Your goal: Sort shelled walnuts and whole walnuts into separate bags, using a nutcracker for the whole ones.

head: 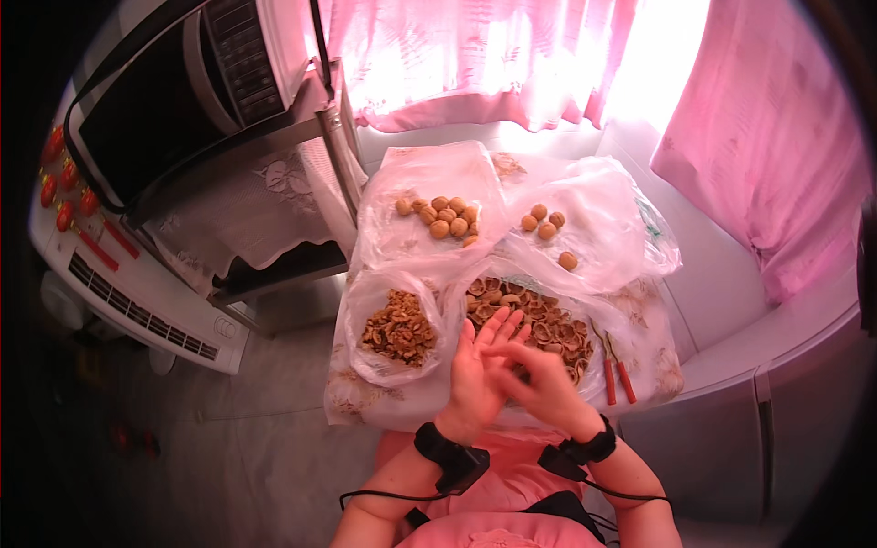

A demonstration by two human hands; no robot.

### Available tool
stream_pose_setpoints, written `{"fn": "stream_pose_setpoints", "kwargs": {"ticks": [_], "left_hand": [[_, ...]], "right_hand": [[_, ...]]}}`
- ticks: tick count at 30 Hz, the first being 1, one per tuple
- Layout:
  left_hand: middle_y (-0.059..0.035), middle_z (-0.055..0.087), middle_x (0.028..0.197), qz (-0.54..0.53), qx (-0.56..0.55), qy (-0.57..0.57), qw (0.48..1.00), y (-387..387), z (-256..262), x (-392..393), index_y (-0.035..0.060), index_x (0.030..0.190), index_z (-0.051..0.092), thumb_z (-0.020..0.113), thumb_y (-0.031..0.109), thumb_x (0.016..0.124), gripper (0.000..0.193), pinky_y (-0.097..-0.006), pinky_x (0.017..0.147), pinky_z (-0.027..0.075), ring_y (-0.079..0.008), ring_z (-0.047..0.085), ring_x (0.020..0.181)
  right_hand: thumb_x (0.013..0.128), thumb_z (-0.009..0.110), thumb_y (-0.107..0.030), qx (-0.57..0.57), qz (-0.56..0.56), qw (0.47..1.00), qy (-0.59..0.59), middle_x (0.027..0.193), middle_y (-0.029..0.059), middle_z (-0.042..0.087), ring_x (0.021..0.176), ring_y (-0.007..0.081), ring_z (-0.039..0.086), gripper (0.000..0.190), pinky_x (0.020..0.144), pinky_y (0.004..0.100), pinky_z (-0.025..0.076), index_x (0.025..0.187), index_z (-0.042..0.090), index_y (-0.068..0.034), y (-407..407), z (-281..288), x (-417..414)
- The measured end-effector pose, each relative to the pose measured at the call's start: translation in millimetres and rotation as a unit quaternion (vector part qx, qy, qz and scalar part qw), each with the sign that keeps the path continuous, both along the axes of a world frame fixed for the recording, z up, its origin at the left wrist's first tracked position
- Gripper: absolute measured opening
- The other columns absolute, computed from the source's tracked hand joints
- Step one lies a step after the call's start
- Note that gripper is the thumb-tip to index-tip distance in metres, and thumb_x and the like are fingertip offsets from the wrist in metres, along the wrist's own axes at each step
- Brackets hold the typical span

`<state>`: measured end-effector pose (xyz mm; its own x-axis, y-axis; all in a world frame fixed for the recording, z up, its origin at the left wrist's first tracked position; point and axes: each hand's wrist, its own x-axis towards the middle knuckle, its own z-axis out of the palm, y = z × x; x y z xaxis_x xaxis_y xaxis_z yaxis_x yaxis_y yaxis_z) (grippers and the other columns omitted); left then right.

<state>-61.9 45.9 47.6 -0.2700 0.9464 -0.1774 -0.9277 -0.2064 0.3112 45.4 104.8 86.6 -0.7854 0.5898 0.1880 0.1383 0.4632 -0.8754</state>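
My left hand [477, 377] is palm up with its fingers spread, just in front of a plastic bag of cracked walnut shells [548, 327]. My right hand [541, 383] is over the left palm, fingers bent and slightly blurred; whether they touch is unclear. No object shows in either hand. Left of them, shelled walnut kernels [399, 329] fill an open plastic bag [355, 356]. Farther back, several whole walnuts [449, 216] lie on plastic at left, and several more [547, 231] at right. A nutcracker with red handles [619, 382] lies right of the shells.
A patterned cloth covers the table [384, 411]. A metal rack [336, 151] carrying a microwave oven [171, 103] stands at left, beside a white appliance with a vent grille [226, 356]. Pink curtains [479, 61] hang behind; a grey cabinet [692, 445] stands at lower right.
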Motion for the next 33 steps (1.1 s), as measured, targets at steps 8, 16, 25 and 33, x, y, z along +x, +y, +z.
{"fn": "stream_pose_setpoints", "kwargs": {"ticks": [8,16,25,33], "left_hand": [[-0.0053,0.052,0.128,0.02,-0.049,0.208,0.977,12.1,8.2,5.0,0.0052,0.131,0.047,0.047,0.026,0.1,0.037,-0.0316,0.099,0.037,-0.0147,0.048,0.117],[-0.0061,0.061,0.114,-0.008,-0.055,0.403,0.914,11.2,-13.2,7.9,-0.0004,0.121,0.055,0.055,0.006,0.093,0.029,-0.0266,0.089,0.047,-0.0119,0.057,0.103],[-0.0063,0.061,0.112,-0.042,-0.019,0.418,0.907,5.4,-9.2,8.5,-0.0019,0.118,0.057,0.06,0.009,0.092,0.028,-0.0254,0.087,0.048,-0.0107,0.058,0.099],[-0.009,0.06,0.116,-0.063,-0.046,0.402,0.912,2.1,-12.2,2.5,-0.0008,0.107,0.064,0.063,0.009,0.091,0.019,-0.0261,0.088,0.048,-0.0111,0.059,0.098]], "right_hand": [[0.092,0.054,-0.01,-0.349,-0.083,0.927,0.108,0.102,0.0059,0.057,0.09,0.0107,0.059,0.033,0.07,0.0213,0.046,0.122,0.044,-0.001,30.0,-16.9,26.5],[0.096,0.046,-0.007,-0.452,-0.021,0.877,0.164,0.109,0.0075,0.056,0.098,0.0108,0.057,0.029,0.083,0.0225,0.048,0.123,0.043,0.002,23.4,-26.0,33.1],[0.089,0.063,-0.001,-0.427,-0.049,0.88,0.204,0.103,0.0067,0.06,0.097,0.0115,0.06,0.022,0.087,0.0244,0.05,0.107,0.05,0.0,21.2,-39.0,39.0],[0.084,0.067,0.003,-0.318,-0.061,0.93,0.175,0.103,0.0086,0.062,0.096,0.0128,0.062,0.029,0.085,0.0257,0.053,0.107,0.049,0.002,15.3,-39.6,39.3]]}}
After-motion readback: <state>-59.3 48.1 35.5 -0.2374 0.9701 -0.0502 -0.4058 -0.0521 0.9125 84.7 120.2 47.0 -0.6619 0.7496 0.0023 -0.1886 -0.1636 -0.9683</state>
